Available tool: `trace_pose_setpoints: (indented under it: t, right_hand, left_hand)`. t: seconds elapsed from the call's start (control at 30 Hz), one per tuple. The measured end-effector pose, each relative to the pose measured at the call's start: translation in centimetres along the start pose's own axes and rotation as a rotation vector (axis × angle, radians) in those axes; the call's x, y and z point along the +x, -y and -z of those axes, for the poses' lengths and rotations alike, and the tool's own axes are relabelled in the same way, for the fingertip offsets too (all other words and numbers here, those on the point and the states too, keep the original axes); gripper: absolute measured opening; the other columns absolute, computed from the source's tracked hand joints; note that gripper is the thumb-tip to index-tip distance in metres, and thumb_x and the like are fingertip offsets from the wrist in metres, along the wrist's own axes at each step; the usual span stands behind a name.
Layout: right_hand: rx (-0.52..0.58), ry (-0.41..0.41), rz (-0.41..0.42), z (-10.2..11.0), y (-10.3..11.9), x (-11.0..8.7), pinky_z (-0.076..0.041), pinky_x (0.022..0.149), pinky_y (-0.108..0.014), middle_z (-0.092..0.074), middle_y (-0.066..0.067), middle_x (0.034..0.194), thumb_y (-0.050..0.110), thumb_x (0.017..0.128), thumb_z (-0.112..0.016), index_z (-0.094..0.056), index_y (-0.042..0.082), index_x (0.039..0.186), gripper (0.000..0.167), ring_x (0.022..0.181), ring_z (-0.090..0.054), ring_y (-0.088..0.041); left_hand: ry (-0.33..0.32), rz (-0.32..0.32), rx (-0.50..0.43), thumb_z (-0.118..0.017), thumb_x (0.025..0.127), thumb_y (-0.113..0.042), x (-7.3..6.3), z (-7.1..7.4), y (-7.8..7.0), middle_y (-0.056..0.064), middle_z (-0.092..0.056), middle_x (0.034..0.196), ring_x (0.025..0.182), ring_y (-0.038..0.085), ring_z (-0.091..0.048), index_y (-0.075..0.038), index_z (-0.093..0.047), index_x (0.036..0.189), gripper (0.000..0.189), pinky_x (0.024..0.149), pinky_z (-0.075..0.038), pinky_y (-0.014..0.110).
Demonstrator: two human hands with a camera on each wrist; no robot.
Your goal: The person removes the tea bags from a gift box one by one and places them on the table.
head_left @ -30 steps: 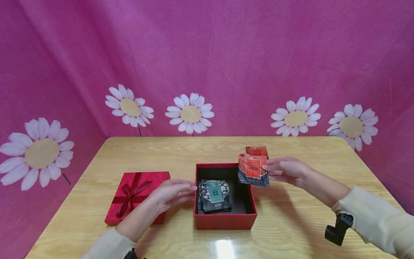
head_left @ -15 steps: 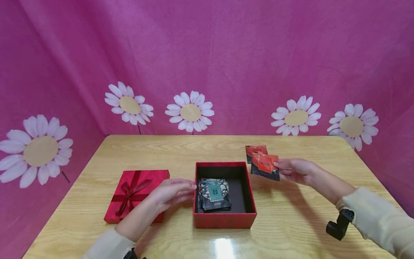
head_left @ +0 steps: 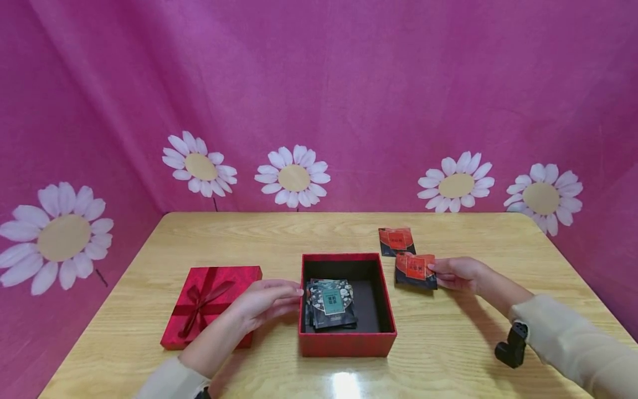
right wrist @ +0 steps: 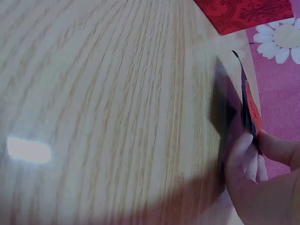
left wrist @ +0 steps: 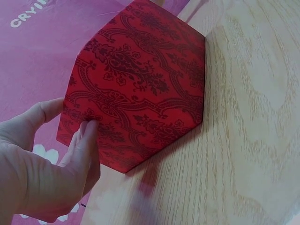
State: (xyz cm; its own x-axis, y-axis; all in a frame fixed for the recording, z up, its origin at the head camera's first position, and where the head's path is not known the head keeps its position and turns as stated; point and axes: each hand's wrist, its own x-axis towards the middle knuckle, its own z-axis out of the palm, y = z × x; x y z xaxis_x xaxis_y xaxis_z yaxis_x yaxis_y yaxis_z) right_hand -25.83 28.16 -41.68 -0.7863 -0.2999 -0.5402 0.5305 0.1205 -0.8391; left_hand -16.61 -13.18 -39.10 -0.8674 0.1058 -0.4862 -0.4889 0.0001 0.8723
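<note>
Right-hand grip: the right hand [head_left: 459,275] pinches the red-and-black sachet [head_left: 416,270] at its right edge, thumb on the printed face, fingers behind.
Sachet's lie: tilted, printed face to the wearer, red end up and away, black end nearer; nearly square, so no clear long axis.
Sachet's place: right of the red gift box [head_left: 349,344], over the wooden table [head_left: 269,233]; whether its lower edge touches, I can't tell.
Left-hand grip: the left hand [head_left: 266,302] pinches the box's left wall at the rim.
In the box: green-labelled sachets [head_left: 333,302], piled leftward.
Behind: a second red sachet [head_left: 396,239], flat.
Far left: the ribboned lid [head_left: 229,277].
</note>
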Motion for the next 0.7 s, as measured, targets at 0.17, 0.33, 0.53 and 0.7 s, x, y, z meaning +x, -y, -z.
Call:
trace_pose_setpoints:
  t: [0.17, 0.33, 0.53, 0.7]
  right_hand:
    - [-0.125, -0.111, 0.014, -0.8, 0.1, 0.3, -0.058, 0.068, -0.016, -0.068, 0.013, 0.076, 0.010, 0.094, -0.057, -0.029, -0.015, 0.142, 0.062, 0.072, -0.062, 0.003]
    - [-0.219, -0.167, 0.019, -1.9, 0.3, 0.7, -0.059, 0.068, -0.017, -0.066, 0.013, 0.075, 0.011, 0.092, -0.062, -0.033, -0.017, 0.140, 0.062, 0.070, -0.061, 0.004]
    - [-0.326, -0.195, 0.045, -2.9, 0.6, 0.9, -0.060, 0.069, -0.020, -0.068, 0.011, 0.073, 0.007, 0.088, -0.065, -0.044, -0.019, 0.131, 0.054, 0.066, -0.062, 0.003]
    - [-0.399, -0.231, 0.052, -3.3, 1.0, 0.9, -0.059, 0.067, -0.020, -0.066, 0.009, 0.071, 0.005, 0.088, -0.065, -0.051, -0.019, 0.122, 0.045, 0.065, -0.062, 0.002]
  left_hand:
    - [0.001, 0.005, -0.009, -0.070, 0.087, -0.014, 0.1, 0.1, -0.1, 0.014, -0.070, 0.112, 0.096, 0.020, -0.071, 0.002, -0.063, 0.120, 0.037, 0.092, -0.056, 0.035]
    - [0.000, 0.001, -0.014, -0.068, 0.088, -0.013, 0.0, 0.0, 0.0, 0.016, -0.069, 0.114, 0.094, 0.018, -0.071, 0.003, -0.062, 0.121, 0.037, 0.093, -0.055, 0.036]
    - [0.018, -0.016, -0.015, -0.068, 0.088, -0.013, 0.0, 0.1, 0.1, 0.020, -0.066, 0.119, 0.092, 0.017, -0.071, 0.005, -0.060, 0.122, 0.039, 0.093, -0.055, 0.036]
    - [0.024, -0.016, -0.021, -0.067, 0.089, -0.011, 0.1, 0.1, 0.1, 0.020, -0.066, 0.119, 0.093, 0.017, -0.071, 0.006, -0.060, 0.122, 0.038, 0.093, -0.055, 0.036]
